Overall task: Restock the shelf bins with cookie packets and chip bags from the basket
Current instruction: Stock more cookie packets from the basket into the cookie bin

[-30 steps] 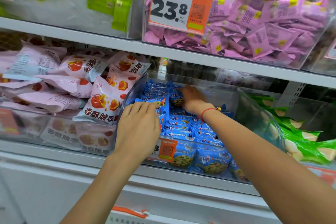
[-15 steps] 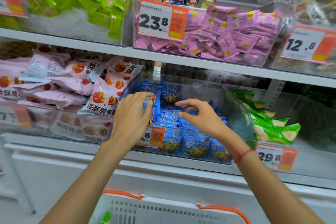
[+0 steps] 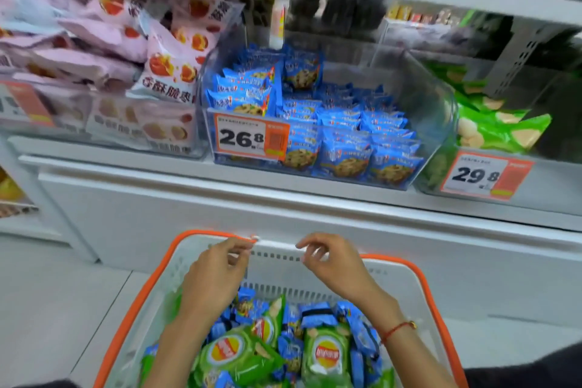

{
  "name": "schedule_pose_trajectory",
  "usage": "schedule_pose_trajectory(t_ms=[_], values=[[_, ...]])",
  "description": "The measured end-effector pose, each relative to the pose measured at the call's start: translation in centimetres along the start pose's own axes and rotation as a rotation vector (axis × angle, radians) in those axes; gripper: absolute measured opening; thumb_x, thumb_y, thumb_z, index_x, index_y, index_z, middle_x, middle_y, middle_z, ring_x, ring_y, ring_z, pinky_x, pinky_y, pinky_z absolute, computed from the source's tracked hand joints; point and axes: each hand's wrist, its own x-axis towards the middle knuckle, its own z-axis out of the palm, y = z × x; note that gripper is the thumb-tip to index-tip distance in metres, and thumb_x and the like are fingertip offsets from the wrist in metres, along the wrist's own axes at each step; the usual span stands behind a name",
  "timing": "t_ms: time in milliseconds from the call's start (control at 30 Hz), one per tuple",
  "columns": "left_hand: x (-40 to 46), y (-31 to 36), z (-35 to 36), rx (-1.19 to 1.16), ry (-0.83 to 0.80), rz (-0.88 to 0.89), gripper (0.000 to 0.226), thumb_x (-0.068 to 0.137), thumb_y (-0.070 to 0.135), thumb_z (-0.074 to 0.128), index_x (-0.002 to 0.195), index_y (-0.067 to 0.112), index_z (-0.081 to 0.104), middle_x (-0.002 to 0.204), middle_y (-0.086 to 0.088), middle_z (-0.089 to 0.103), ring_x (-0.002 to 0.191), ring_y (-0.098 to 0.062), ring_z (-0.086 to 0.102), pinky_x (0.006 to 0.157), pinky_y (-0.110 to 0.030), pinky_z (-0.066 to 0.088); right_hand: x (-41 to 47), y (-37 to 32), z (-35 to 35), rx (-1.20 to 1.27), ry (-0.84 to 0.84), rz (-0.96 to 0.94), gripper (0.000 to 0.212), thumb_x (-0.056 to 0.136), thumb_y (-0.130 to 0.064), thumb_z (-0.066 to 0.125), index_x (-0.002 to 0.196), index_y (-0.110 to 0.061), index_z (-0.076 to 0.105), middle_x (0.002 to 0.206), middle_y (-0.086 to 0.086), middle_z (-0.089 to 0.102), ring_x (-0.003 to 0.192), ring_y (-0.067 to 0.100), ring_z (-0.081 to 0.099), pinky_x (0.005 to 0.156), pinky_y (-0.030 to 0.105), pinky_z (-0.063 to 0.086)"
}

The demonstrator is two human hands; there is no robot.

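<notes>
In the basket (image 3: 406,280), against its near edge, lie small blue cookie packets (image 3: 318,315) mixed with puffy green chip bags (image 3: 326,356); both look light, soft and slippery in their glossy film, so I would pinch a packet by its crimped seam and a bag by its corner, gently, since the contents break. The left hand (image 3: 214,280) and right hand (image 3: 333,268) hover above the far rim, fingers loosely curled, holding nothing. On the shelf behind, the clear rigid bin (image 3: 434,104) holds rows of blue packets.
</notes>
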Motion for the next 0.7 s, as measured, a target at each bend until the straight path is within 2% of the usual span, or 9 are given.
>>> schedule_pose_trajectory(t_ms=[133,267,333,433,500,533,600,633,700], values=[[-1.4,-4.4,3.1,0.127,-0.183,-0.134,0.018,0.092,0.02,0.056,0.097,0.037,0.062,0.094,0.01,0.067,0.095,-0.014,0.065,0.082,-0.035,0.052,-1.7,5.3,4.3,-0.028,-0.214,0.179,0.026,0.084,-0.004,0.053,0.096,-0.014,0.072,0.088,0.002,0.07,0.07,0.005,0.057,0.064,0.014,0.042],[-2.8,-6.7,5.9,0.326,-0.329,-0.147,0.026,0.096,0.026,0.053,0.12,0.024,0.06,0.113,-0.002,0.067,0.099,-0.022,0.064,0.078,-0.034,0.05,-3.8,9.1,7.3,-0.134,-0.374,0.35,0.024,0.085,-0.006,0.054,0.095,-0.023,0.068,0.101,0.01,0.07,0.088,0.023,0.064,0.073,0.03,0.049],[-3.5,-7.6,7.1,0.359,-0.411,-0.161,0.033,0.095,0.03,0.053,0.127,0.025,0.056,0.125,-0.002,0.06,0.104,-0.024,0.061,0.085,-0.037,0.05,-4.6,10.1,8.5,-0.198,-0.469,0.356,0.027,0.088,-0.01,0.053,0.111,-0.02,0.064,0.113,0.009,0.065,0.102,0.027,0.062,0.083,0.034,0.049],[-4.1,-8.8,8.4,0.409,-0.493,-0.177,0.032,0.095,0.037,0.052,0.126,0.031,0.057,0.136,-0.001,0.052,0.116,-0.024,0.055,0.096,-0.042,0.046,-5.0,10.1,9.9,-0.24,-0.586,0.288,0.035,0.095,-0.018,0.053,0.129,-0.009,0.051,0.131,0.012,0.053,0.119,0.03,0.051,0.097,0.04,0.043],[-3.8,-8.9,8.7,0.435,-0.531,-0.196,0.027,0.096,0.038,0.049,0.12,0.034,0.061,0.128,0.0,0.06,0.111,-0.023,0.058,0.093,-0.041,0.048,-4.4,9.5,10.9,-0.182,-0.613,0.304,0.043,0.099,-0.024,0.048,0.139,-0.008,0.041,0.141,0.012,0.044,0.126,0.03,0.046,0.104,0.04,0.039],[-3.5,-8.8,8.8,0.462,-0.565,-0.199,0.026,0.097,0.038,0.047,0.117,0.034,0.063,0.119,-0.001,0.066,0.102,-0.023,0.061,0.088,-0.039,0.051,-3.8,9.1,11.5,-0.14,-0.606,0.327,0.044,0.101,-0.026,0.043,0.141,-0.009,0.038,0.141,0.012,0.044,0.124,0.029,0.047,0.103,0.04,0.04],[-2.8,-8.5,8.9,0.513,-0.627,-0.194,0.029,0.1,0.038,0.041,0.115,0.033,0.065,0.104,-0.002,0.071,0.083,-0.022,0.063,0.079,-0.037,0.051,-2.5,8.4,13.0,-0.04,-0.556,0.375,0.042,0.103,-0.03,0.037,0.14,-0.009,0.04,0.129,0.013,0.053,0.102,0.026,0.057,0.09,0.039,0.044],[-2.6,-8.4,8.9,0.516,-0.641,-0.204,0.03,0.1,0.037,0.04,0.115,0.032,0.066,0.101,-0.003,0.071,0.08,-0.022,0.062,0.078,-0.036,0.05,-1.7,8.1,13.9,0.01,-0.524,0.404,0.041,0.103,-0.032,0.036,0.137,-0.008,0.044,0.122,0.012,0.056,0.091,0.023,0.058,0.084,0.037,0.044],[-2.5,-8.8,9.3,0.443,-0.616,-0.257,0.028,0.099,0.032,0.043,0.115,0.026,0.065,0.104,-0.004,0.07,0.082,-0.023,0.061,0.077,-0.035,0.049,-0.3,7.5,15.9,0.071,-0.474,0.456,0.043,0.1,-0.035,0.044,0.133,-0.007,0.045,0.117,0.012,0.059,0.092,0.024,0.057,0.082,0.037,0.046]])
